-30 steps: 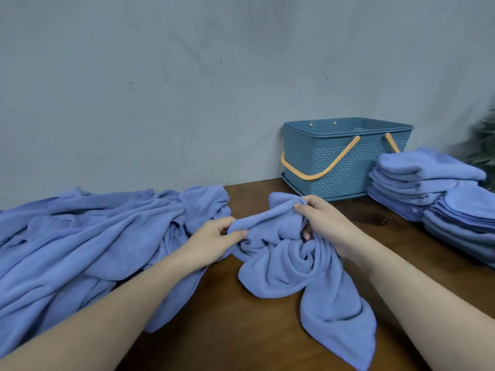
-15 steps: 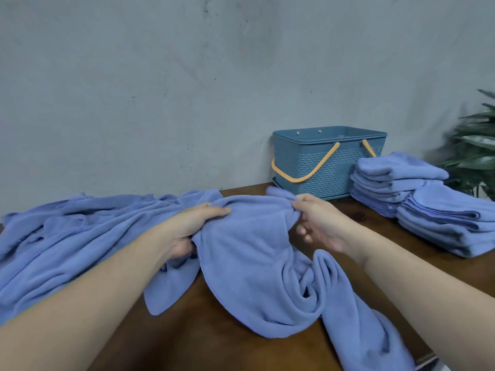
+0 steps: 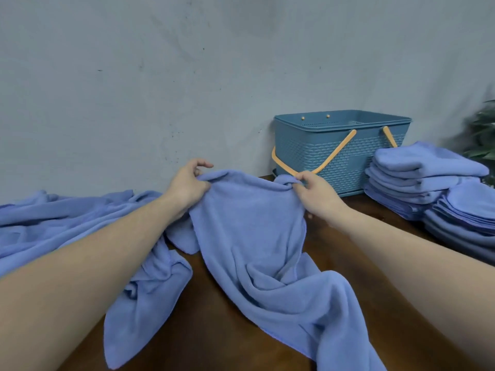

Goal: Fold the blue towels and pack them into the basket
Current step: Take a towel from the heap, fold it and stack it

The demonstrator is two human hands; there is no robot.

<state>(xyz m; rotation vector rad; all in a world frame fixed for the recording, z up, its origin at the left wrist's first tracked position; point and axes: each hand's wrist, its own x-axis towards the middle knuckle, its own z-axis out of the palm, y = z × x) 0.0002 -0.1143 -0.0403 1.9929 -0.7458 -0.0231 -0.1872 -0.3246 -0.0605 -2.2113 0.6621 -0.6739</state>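
Fleecy blue towel [image 3: 249, 236] pinched by left hand [image 3: 187, 183], right hand [image 3: 316, 194]; woven-textured basket [image 3: 340, 153] behind

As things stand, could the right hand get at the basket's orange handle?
Probably yes. The right hand pinches the towel just in front of the basket, with nothing between it and the orange handle. It would have to release the towel first.

- Probably a plain laundry or housekeeping work corner, though it cannot be told for sure.
- A bare grey-blue wall [image 3: 160, 76] fills the upper frame.
- A dark wooden table [image 3: 219, 325] carries 2 stacks of folded towels [image 3: 428, 183] at right.
- A leafy plant [image 3: 482, 135] sits at the right edge.
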